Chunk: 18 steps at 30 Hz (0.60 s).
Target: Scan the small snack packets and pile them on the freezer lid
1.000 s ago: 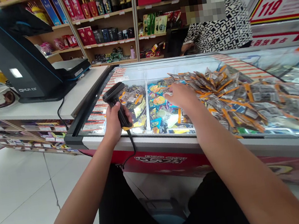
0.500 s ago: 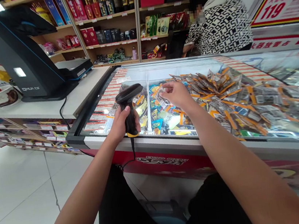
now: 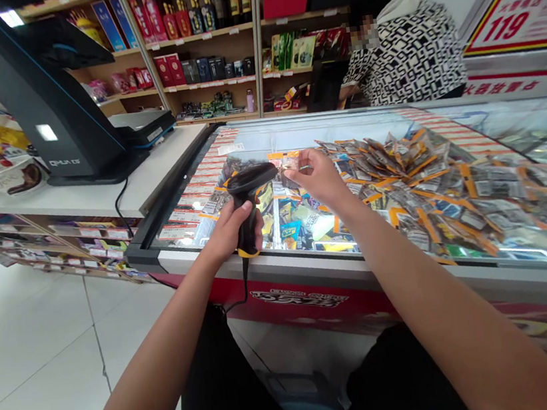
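My left hand [image 3: 233,232] is wrapped round the handle of a black barcode scanner [image 3: 251,179] with a yellow base, its cable hanging over the freezer's front edge. In my right hand [image 3: 319,177], a small snack packet [image 3: 287,163] with an orange edge is pinched between thumb and fingers, just right of the scanner's head. A heap of similar orange-edged packets [image 3: 418,179] covers the glass top to the right. A smaller group of packets lies left of and partly behind the scanner.
The chest freezer [image 3: 280,258] has a glass top with price-label strips at its left. A dark scale terminal [image 3: 78,136] stands on the left counter [image 3: 148,174]. Beyond the freezer, a person [image 3: 407,49] in a patterned shirt leans before shelves of bottles and boxes.
My right hand has turned the packet, so its orange edge now faces up beside the scanner's head. My left hand has shifted slightly right with the scanner. The view has tilted a little.
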{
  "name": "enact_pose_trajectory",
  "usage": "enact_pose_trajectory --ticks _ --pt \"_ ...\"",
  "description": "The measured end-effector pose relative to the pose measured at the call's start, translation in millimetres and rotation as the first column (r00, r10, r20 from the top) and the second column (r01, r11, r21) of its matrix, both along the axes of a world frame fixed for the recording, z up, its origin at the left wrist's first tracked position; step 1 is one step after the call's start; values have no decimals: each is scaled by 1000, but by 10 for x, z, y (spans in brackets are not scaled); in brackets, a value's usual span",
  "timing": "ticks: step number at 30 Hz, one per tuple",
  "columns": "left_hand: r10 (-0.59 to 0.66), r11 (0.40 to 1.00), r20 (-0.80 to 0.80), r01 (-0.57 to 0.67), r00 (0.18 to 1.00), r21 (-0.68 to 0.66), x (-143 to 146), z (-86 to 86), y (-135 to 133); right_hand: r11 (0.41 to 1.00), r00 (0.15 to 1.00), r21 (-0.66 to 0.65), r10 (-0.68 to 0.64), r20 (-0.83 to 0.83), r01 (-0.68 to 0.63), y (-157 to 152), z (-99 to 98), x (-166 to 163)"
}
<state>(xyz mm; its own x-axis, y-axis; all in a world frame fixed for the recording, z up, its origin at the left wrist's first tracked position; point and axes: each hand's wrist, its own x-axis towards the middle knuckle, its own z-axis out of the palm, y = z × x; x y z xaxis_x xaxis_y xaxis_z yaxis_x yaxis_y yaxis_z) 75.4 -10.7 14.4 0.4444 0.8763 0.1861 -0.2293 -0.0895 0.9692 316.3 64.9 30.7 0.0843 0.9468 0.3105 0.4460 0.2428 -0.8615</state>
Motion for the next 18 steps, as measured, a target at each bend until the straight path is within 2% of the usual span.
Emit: enact_pose_trajectory --ticks 6,9,13,15,18 --pt "0 1000 17 0 1000 2 3 -15 12 1000 999 6 -23 -40 23 17 -17 24" --pt "86 996 57 -86 995 7 14 -9 15 998 998 -24 -66 -17 65 46 -54 24" --pt "228 973 125 -232 966 16 33 -8 37 979 997 -191 -71 -19 66 36 -60 -23" --pt "262 964 130 -266 956 14 42 -9 45 955 998 -296 -22 -63 2 -16 -30 -58" --pt "271 962 111 -273 956 8 51 -1 46 896 967 -365 216 -137 -253 -154 56 -100"
